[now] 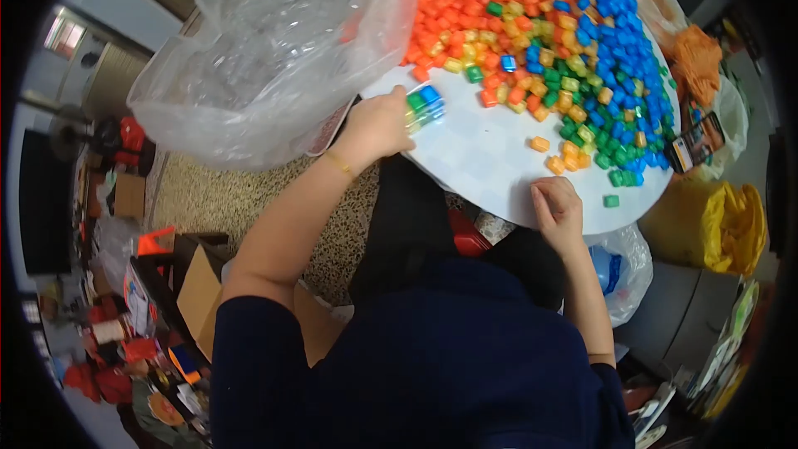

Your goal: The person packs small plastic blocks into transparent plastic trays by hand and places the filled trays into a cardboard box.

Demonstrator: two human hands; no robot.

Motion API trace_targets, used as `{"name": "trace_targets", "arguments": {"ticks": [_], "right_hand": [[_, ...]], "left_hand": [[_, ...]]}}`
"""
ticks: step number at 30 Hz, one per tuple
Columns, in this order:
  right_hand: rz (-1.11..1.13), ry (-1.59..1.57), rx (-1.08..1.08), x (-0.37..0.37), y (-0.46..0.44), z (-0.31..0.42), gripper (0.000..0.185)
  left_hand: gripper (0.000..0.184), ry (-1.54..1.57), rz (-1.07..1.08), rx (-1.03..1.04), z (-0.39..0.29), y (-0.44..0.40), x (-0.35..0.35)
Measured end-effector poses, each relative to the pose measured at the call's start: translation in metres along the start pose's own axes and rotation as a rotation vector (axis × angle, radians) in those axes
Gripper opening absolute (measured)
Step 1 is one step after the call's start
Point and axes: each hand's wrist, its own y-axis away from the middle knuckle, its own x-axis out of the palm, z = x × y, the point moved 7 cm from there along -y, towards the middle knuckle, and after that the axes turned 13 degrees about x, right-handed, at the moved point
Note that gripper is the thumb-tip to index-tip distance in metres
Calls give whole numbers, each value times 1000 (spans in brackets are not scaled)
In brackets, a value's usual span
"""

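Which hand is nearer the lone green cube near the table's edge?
Right. The right hand is curled at the table edge, just left of the green cube, not touching it; the left hand is much farther left, holding coloured cubes.

I am remotely counting one left hand (378, 123), one right hand (559, 206), one table (486, 173), one phone (698, 143), one bracelet (341, 161), one yellow bag (736, 224), one big clear bag (195, 120) and one small pack (426, 105). Heaped cubes (617, 21) are showing at least four colours, orange, yellow, green and blue, too many to tally.
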Motion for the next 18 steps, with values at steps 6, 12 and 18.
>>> {"name": "trace_targets", "arguments": {"ticks": [6, 12, 18], "right_hand": [[53, -20, 8, 2, -4, 2, 5], [309, -64, -77, 51, -39, 19, 12], [468, -84, -120, 110, -44, 46, 11]], "left_hand": [[37, 90, -205, 8, 16, 29, -13], [38, 145, -554, -532, 80, 289, -80], [43, -30, -418, -1320, 84, 579, 39]]}}
